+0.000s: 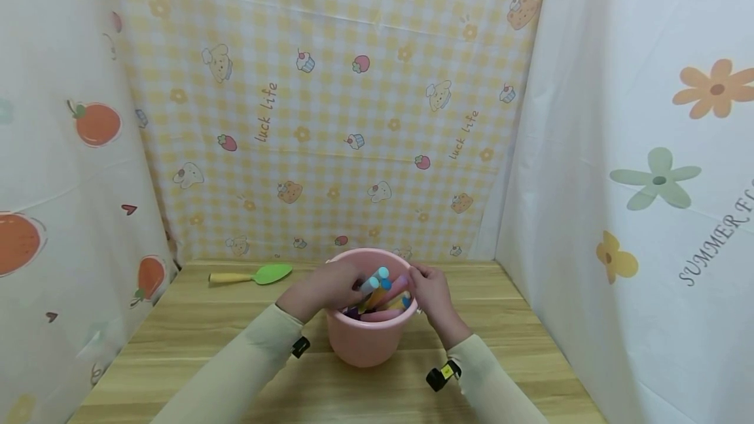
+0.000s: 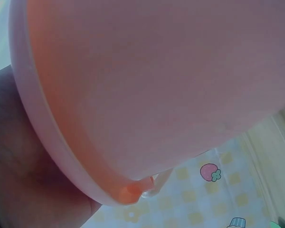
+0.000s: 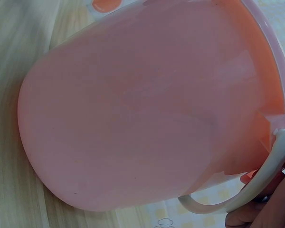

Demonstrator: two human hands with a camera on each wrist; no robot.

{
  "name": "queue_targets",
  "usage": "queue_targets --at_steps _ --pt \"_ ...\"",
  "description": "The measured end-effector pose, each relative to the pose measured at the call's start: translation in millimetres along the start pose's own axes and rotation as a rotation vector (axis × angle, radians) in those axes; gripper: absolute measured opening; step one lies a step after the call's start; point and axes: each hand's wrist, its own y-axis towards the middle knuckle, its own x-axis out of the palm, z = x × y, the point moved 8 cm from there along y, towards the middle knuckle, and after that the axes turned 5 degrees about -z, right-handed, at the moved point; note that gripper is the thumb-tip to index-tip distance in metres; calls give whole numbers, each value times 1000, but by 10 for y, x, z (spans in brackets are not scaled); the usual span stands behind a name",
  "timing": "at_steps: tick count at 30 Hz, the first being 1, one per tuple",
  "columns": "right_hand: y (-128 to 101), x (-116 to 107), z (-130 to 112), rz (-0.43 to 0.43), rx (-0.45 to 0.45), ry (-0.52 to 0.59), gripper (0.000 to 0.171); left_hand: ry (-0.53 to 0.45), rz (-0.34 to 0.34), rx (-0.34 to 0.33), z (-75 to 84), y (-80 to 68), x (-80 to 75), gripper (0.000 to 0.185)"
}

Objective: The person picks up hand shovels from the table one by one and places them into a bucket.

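Note:
A pink plastic bucket stands on the wooden table, with several coloured sticks poking out of its top. My left hand reaches into the bucket from the left, its fingers curled around a pale blue-capped stick. My right hand grips the bucket's right rim near the white handle. The left wrist view is filled by the bucket wall, with part of the left hand against its rim. In the right wrist view the bucket sits close, with the fingers behind the handle.
A small shovel with a green blade and yellow handle lies at the back left of the table. Printed cloth walls close in the table on the left, back and right. Bare wood shows on both sides of the bucket.

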Motion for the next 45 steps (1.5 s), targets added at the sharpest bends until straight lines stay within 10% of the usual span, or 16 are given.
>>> queue_targets --at_steps 17,27,36,45 --pt "-16 -6 -11 2 11 -1 37 -164 75 49 19 -80 -154 25" --pt "-14 -4 -15 2 4 8 37 -159 309 40 -210 -284 -447 23" --pt "-20 0 -12 6 4 -1 37 -210 489 -35 -839 -570 -651 19" --pt "-24 -5 -12 18 10 -17 36 -153 511 -192 -1685 -816 -618 20"
